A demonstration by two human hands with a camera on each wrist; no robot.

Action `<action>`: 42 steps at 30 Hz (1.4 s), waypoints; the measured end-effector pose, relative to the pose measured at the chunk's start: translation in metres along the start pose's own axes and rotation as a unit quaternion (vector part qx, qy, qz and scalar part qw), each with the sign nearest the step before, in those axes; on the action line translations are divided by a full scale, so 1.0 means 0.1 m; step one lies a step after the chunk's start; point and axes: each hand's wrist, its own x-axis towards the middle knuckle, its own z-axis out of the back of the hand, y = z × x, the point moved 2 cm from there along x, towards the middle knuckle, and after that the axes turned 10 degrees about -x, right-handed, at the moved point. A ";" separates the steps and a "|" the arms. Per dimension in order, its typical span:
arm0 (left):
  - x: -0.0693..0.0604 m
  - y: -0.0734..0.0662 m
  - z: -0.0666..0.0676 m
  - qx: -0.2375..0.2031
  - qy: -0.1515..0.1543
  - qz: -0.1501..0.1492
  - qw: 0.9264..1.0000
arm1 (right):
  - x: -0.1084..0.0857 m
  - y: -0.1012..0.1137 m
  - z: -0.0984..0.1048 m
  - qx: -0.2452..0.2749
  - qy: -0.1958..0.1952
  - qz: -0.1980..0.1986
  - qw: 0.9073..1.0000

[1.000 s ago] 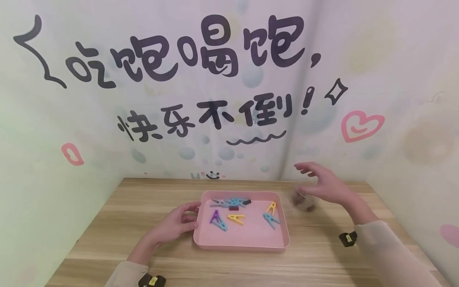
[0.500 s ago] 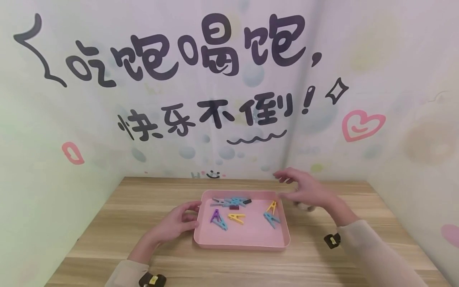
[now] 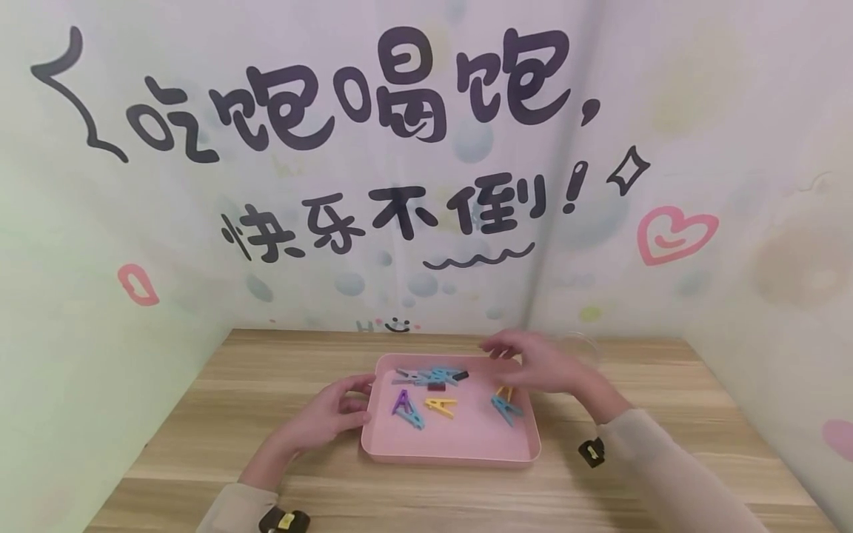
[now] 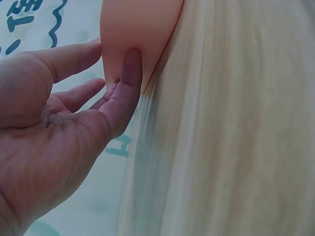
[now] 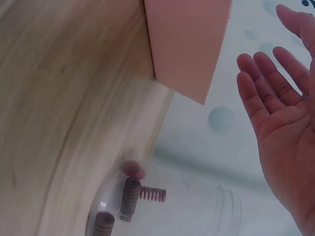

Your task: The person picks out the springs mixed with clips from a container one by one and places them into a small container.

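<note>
A shallow pink tray (image 3: 460, 442) holds several small clothespins: a yellow clothespin (image 3: 441, 406), a purple clothespin (image 3: 401, 402), a blue clothespin (image 3: 505, 409) and a blue-grey cluster at the back. My left hand (image 3: 328, 413) touches the tray's left side; in the left wrist view its fingertips rest against the pink wall. My right hand (image 3: 543, 361) is over the tray's back right corner, partly covering a yellow clothespin. In the right wrist view that hand (image 5: 288, 113) has its fingers extended and holds nothing.
A clear jar (image 5: 197, 209) with dark ribbed, coil-like pieces stands right of the tray, mostly behind my right wrist in the head view. A dark red block (image 3: 436, 386) and a small black piece (image 3: 461, 376) lie in the tray. A printed wall backs the wooden table (image 3: 200, 414).
My right hand has moved left and down, from beside the clear jar to over the tray's back right corner. The left hand stays at the tray's side.
</note>
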 end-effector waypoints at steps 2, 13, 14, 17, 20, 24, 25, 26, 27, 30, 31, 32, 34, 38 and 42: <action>0.00 0.00 0.00 -0.004 0.001 0.000 1.000 | 0.04 -0.01 -0.04 0.011 0.009 -0.003 1.000; -0.02 -0.01 -0.01 -0.012 0.004 -0.005 1.000 | 0.20 -0.01 -0.27 0.067 0.064 0.005 0.996; -0.02 -0.01 -0.01 -0.013 0.004 -0.005 1.000 | 0.21 0.00 -0.28 0.071 0.069 0.007 0.995; -0.01 -0.02 -0.01 -0.012 0.004 -0.007 1.000 | 0.24 -0.01 -0.33 0.068 0.080 0.013 0.994; -0.01 -0.02 -0.01 -0.011 0.003 -0.007 1.000 | 0.28 -0.01 -0.38 0.060 0.083 0.027 0.994; -0.01 -0.02 -0.01 -0.008 0.002 -0.007 1.000 | 0.30 0.00 -0.42 0.046 0.085 0.032 0.995; -0.01 -0.01 -0.01 -0.008 0.002 -0.007 1.000 | 0.31 0.00 -0.44 0.041 0.086 0.031 0.995; -0.01 -0.01 -0.01 -0.007 0.002 -0.007 1.000 | 0.31 0.00 -0.45 0.039 0.087 0.029 0.995; -0.01 -0.01 0.00 -0.007 0.002 -0.007 1.000 | 0.31 0.00 -0.46 0.038 0.088 0.029 0.995; -0.01 -0.01 0.00 -0.005 0.001 -0.007 1.000 | 0.32 -0.01 -0.49 0.032 0.093 0.020 0.995; -0.01 -0.01 0.00 -0.006 0.001 -0.007 1.000 | 0.32 -0.01 -0.49 0.031 0.092 0.020 0.995; -0.01 -0.01 0.00 -0.005 0.000 -0.006 1.000 | 0.32 -0.01 -0.50 0.030 0.093 0.019 0.995; -0.01 -0.01 -0.01 -0.004 -0.002 -0.007 1.000 | 0.32 -0.02 -0.51 0.024 0.096 0.015 0.995; -0.01 -0.02 -0.01 -0.007 -0.001 -0.007 1.000 | 0.32 0.00 -0.51 0.016 0.104 0.014 0.994; -0.01 -0.02 -0.01 -0.006 0.002 -0.006 1.000 | 0.33 0.01 -0.52 0.014 0.112 0.023 0.993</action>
